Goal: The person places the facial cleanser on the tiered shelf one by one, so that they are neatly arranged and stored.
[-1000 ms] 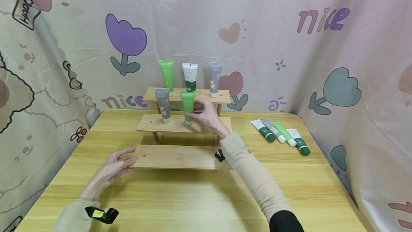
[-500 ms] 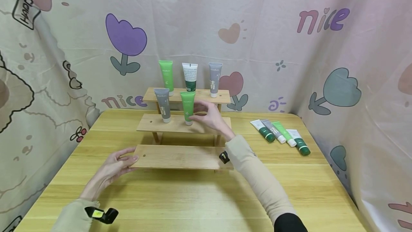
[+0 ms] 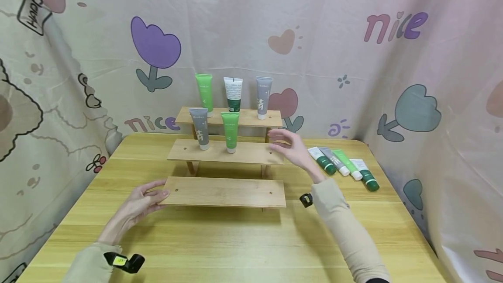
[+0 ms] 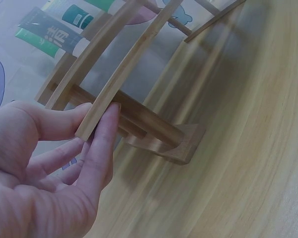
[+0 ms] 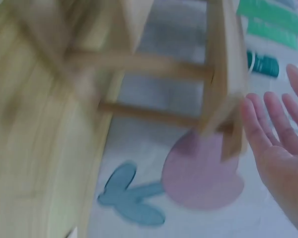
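A three-step wooden display rack (image 3: 225,192) stands on the table. My left hand (image 3: 141,202) pinches the left end of its lowest board between thumb and fingers, as the left wrist view (image 4: 64,163) also shows. My right hand (image 3: 291,150), fingers loosely spread and holding nothing, is beside the right end of the middle board. On that board stand a grey tube (image 3: 200,129) and a light green tube (image 3: 230,132). The top board carries a green tube (image 3: 204,93), a white and dark green tube (image 3: 233,94) and a grey-blue tube (image 3: 263,98), all upright.
Right of the rack, several tubes lie side by side on the table: a white and dark green tube (image 3: 323,160), a grey tube (image 3: 334,160), a light green tube (image 3: 347,164) and another white and green tube (image 3: 365,174). A patterned curtain (image 3: 314,56) hangs behind.
My right hand has let go of the light green tube on the middle board and moved right, to the board's end. The left hand keeps its place on the lowest board.
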`<control>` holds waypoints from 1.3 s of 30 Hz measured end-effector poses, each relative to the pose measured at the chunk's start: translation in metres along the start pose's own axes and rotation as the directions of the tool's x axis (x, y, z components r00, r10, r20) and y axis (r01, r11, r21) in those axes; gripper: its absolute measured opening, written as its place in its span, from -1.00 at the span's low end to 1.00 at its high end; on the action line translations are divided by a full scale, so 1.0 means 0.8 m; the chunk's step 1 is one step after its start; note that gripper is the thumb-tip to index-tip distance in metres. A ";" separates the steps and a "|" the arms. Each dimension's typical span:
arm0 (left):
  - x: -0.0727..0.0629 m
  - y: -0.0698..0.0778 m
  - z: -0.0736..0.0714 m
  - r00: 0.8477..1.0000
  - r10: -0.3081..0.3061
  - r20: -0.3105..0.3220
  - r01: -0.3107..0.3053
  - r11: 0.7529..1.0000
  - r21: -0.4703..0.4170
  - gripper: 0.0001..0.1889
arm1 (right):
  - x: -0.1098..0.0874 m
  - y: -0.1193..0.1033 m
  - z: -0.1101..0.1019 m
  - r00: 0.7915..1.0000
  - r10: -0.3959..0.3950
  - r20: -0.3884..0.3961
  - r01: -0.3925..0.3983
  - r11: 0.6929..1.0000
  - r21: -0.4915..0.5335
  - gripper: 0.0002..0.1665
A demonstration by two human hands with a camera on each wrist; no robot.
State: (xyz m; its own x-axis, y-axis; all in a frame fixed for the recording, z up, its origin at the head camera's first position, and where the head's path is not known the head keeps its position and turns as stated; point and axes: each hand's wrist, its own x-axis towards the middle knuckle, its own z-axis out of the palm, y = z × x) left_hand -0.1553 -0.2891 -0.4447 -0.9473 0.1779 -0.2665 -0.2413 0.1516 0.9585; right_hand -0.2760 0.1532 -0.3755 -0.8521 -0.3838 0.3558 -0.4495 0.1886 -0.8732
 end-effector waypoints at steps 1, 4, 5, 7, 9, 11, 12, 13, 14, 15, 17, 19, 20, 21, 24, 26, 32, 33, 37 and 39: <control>0.000 0.000 0.000 1.000 0.000 -0.001 0.000 1.000 0.001 -0.19 | -0.005 0.003 -0.007 1.000 0.006 -0.015 -0.006 1.000 -0.003 -0.49; 0.000 0.000 0.001 1.000 -0.004 -0.004 0.004 1.000 0.004 -0.19 | -0.018 0.013 -0.027 0.998 0.026 -0.064 -0.028 0.999 -0.028 -0.50; 0.000 0.000 0.000 1.000 0.001 -0.001 -0.001 1.000 0.005 -0.20 | -0.023 0.019 -0.034 0.996 0.035 -0.082 -0.039 0.998 -0.040 -0.51; 0.001 0.000 0.001 1.000 0.001 -0.002 -0.001 1.000 0.001 -0.20 | -0.032 0.030 -0.046 0.991 0.053 -0.120 -0.061 0.996 -0.068 -0.53; 0.001 0.000 0.001 1.000 0.005 0.002 -0.005 1.000 -0.003 -0.20 | -0.041 0.043 -0.059 0.986 0.074 -0.150 -0.090 0.991 -0.101 -0.53; 0.001 0.000 0.001 1.000 0.004 0.003 -0.004 1.000 -0.004 -0.20 | -0.050 0.057 -0.071 0.978 0.111 -0.178 -0.134 0.984 -0.121 -0.53; 0.001 0.000 0.001 1.000 0.003 0.002 -0.003 1.000 -0.003 -0.20 | -0.055 0.063 -0.076 0.973 0.130 -0.189 -0.156 0.979 -0.133 -0.52; 0.000 0.000 0.001 1.000 0.003 0.003 -0.003 1.000 -0.001 -0.20 | -0.059 0.070 -0.082 0.969 0.149 -0.197 -0.180 0.972 -0.150 -0.51; 0.000 0.000 0.001 1.000 0.003 0.003 -0.003 1.000 0.001 -0.20 | -0.064 0.075 -0.087 0.964 0.172 -0.203 -0.207 0.964 -0.167 -0.51; 0.000 0.000 0.001 1.000 0.003 0.002 -0.003 1.000 0.005 -0.20 | -0.069 0.081 -0.092 0.959 0.190 -0.209 -0.229 0.957 -0.179 -0.50; 0.000 0.000 0.001 1.000 0.002 0.000 -0.002 1.000 0.005 -0.20 | -0.078 0.091 -0.101 0.955 0.207 -0.212 -0.253 0.943 -0.216 -0.49; 0.000 0.000 0.001 1.000 0.001 -0.002 -0.001 1.000 0.004 -0.20 | -0.087 0.099 -0.109 0.954 0.212 -0.211 -0.266 0.925 -0.270 -0.49; 0.000 0.000 0.001 1.000 0.000 -0.003 0.000 1.000 0.001 -0.20 | -0.091 0.103 -0.113 0.954 0.212 -0.210 -0.269 0.918 -0.292 -0.49; 0.000 0.000 0.001 1.000 -0.001 -0.005 0.001 1.000 0.000 -0.20 | -0.095 0.108 -0.117 0.956 0.208 -0.207 -0.267 0.911 -0.315 -0.49; 0.000 0.000 0.001 1.000 -0.008 -0.009 0.008 1.000 -0.007 -0.19 | -0.104 0.118 -0.126 0.960 0.201 -0.197 -0.265 0.882 -0.389 -0.49; 0.000 0.000 0.002 1.000 -0.015 -0.015 0.015 1.000 -0.005 -0.19 | -0.109 0.122 -0.131 0.960 0.202 -0.194 -0.268 0.866 -0.422 -0.49; 0.000 0.001 0.002 0.999 -0.039 -0.024 0.039 0.999 0.018 -0.18 | -0.117 0.130 -0.140 0.953 0.231 -0.195 -0.299 0.818 -0.491 -0.45; 0.000 0.001 0.001 0.999 -0.035 -0.020 0.036 0.999 0.016 -0.17 | -0.118 0.131 -0.141 0.952 0.236 -0.194 -0.303 0.816 -0.493 -0.45; 0.000 0.000 0.001 1.000 -0.016 -0.012 0.016 1.000 0.007 -0.18 | -0.122 0.137 -0.143 0.953 0.247 -0.177 -0.303 0.807 -0.508 -0.47; 0.000 -0.001 0.001 1.000 -0.010 -0.011 0.010 1.000 0.000 -0.19 | -0.123 0.139 -0.144 0.952 0.255 -0.171 -0.307 0.804 -0.509 -0.49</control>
State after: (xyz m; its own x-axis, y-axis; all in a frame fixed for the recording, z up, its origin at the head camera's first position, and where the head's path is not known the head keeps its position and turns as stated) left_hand -0.1553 -0.2885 -0.4457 -0.9470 0.1657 -0.2751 -0.2508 0.1534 0.9558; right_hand -0.2730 0.3159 -0.4689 -0.9714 -0.1630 0.1730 -0.2366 0.7298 -0.6414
